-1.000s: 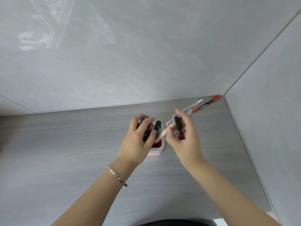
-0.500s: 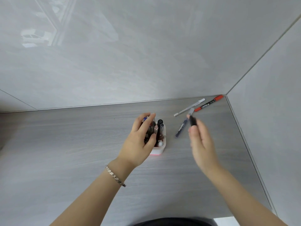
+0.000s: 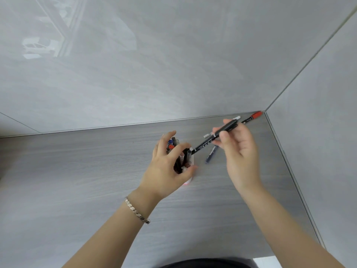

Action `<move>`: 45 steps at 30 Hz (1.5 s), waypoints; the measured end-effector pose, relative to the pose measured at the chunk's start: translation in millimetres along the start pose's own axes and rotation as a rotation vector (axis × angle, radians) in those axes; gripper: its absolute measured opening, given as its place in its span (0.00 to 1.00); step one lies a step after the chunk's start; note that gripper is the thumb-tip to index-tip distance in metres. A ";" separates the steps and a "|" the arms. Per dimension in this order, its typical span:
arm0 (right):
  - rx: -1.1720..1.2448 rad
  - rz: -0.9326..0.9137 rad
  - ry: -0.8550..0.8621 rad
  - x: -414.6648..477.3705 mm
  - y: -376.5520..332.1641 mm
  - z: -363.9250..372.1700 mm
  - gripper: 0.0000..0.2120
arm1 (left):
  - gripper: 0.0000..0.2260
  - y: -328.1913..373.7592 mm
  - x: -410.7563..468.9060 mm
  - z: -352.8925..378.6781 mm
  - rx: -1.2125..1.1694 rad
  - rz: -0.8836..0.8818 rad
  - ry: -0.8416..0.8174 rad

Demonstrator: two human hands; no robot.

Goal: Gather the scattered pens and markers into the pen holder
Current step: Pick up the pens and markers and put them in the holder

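Observation:
A white pen holder (image 3: 189, 180) with a pink base stands mid-table, packed with several pens. My left hand (image 3: 167, 167) wraps around it from the near left side. My right hand (image 3: 238, 153) pinches a black marker (image 3: 212, 138) between thumb and fingers, held slanted above the table with its lower tip close to the holder's right rim. A dark blue pen (image 3: 211, 155) lies on the table just under the right hand. A white pen (image 3: 236, 118) and a red-capped marker (image 3: 253, 116) lie in the far right corner, partly hidden by the hand.
The grey wood-grain table (image 3: 77, 180) meets grey walls at the back and on the right (image 3: 318, 151). A silver bracelet (image 3: 136, 210) sits on my left wrist. The table's near edge ends by a dark garment (image 3: 202, 264).
My right hand reached toward the far right pens, picked up a black marker, and has swung its tip back toward the holder. My left hand has stayed on the holder.

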State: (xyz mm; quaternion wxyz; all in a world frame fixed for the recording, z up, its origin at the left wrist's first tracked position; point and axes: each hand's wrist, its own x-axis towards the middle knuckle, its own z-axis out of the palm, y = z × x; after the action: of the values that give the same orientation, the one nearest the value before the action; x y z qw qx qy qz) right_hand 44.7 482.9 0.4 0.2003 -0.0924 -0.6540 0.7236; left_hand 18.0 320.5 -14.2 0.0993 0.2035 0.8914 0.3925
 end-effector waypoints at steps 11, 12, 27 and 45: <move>-0.651 -0.273 -0.250 -31.0 58.6 7.0 0.15 | 0.26 -9.2 -5.4 -2.8 -0.129 -0.025 -0.046; -0.684 -0.304 -0.286 -33.7 59.2 5.8 0.16 | 0.30 -11.1 -6.3 -3.9 -0.111 -0.031 -0.059; -1.081 0.561 0.137 148.7 99.0 -78.9 0.17 | 0.31 -7.8 -4.4 0.5 0.081 -0.051 0.043; -0.959 0.545 0.046 78.9 94.4 -38.9 0.23 | 0.29 -12.1 -1.5 0.5 0.051 -0.026 0.052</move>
State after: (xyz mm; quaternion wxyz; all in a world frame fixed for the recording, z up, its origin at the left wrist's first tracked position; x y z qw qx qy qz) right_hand -27.0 544.7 -87.2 -0.0445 -0.3552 -0.8582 0.3678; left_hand 16.1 312.8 -23.5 0.0761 0.1842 0.9060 0.3735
